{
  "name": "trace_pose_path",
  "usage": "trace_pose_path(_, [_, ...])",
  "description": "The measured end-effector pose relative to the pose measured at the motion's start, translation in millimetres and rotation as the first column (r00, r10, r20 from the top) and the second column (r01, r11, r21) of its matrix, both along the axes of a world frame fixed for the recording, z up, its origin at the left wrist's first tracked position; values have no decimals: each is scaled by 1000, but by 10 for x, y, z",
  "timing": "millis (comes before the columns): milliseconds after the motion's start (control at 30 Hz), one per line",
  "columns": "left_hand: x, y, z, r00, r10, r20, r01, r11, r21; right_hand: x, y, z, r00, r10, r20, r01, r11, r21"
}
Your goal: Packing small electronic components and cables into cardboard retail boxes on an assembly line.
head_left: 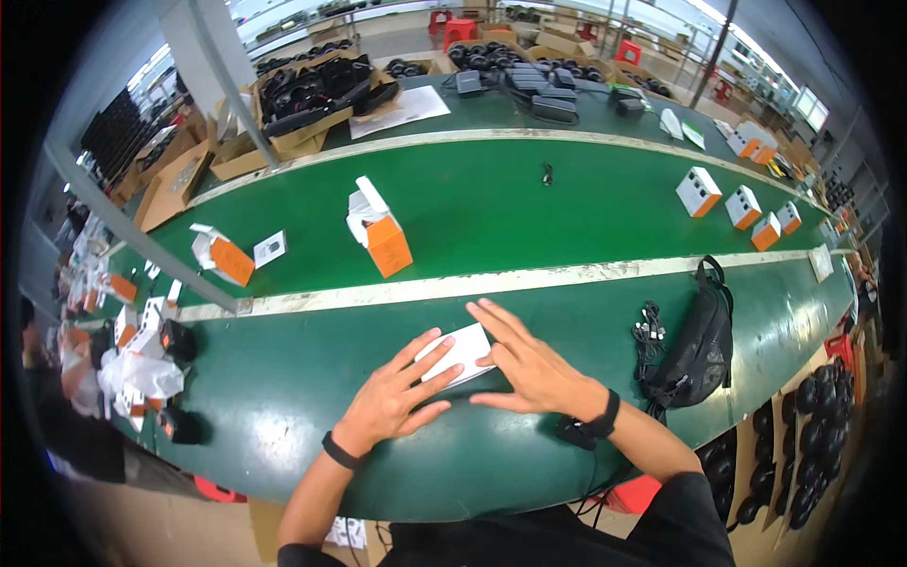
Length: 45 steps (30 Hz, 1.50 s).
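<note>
On the green bench in front of me lies a small flat white box or stack of leaflets [465, 353]; which of these it is, I cannot tell. My left hand [389, 397] rests across its left side with the fingers stretched out and spread. At its right edge is my right hand [540, 376], fingers extended and apart, one bent fingertip touching or very near the edge. Neither hand grips it. Black bands circle both wrists. Part of the white piece is hidden under my left fingers.
Right of my hands lie a black pouch [697, 345] and bundled black cables [648, 331]. An opened orange-and-white box [387, 244] stands on the green belt [472, 203] beyond a pale rail [529, 276]. A metal post [142, 227] rises at left, near a person's dark sleeve [80, 425].
</note>
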State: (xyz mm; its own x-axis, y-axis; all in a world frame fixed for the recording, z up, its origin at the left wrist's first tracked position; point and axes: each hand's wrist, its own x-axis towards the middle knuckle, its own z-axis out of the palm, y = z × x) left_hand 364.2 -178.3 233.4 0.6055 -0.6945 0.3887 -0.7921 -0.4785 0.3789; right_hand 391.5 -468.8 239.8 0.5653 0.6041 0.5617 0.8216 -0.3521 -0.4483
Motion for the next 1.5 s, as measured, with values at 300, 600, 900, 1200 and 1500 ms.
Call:
trace_pose_path(300, [775,76,-55,886,454,-95,-458,821,-341,1335,-1393,-237,681,-732,-33,731,676,97])
trace_pose_path(600, [2039,414,-548,813,404,-419,-563,730,-388,2572,-2624,-469,-373,-664,648,864,-503,-17])
trace_pose_path(900, [151,-279,-100,622,703,-345,-779,602,-177,3856,-1152,-1205,463,-828,316,846,306,-437])
trace_pose_path(1200, [-1262,-339,70,594,709,-379,-804,529,-272,2866,-976,-310,645,-750,-145,661,644,-385])
trace_pose_path(1500, [-1106,-385,31,544,775,-322,-829,436,-351,-708,172,1522,938,150,-312,-94,978,187])
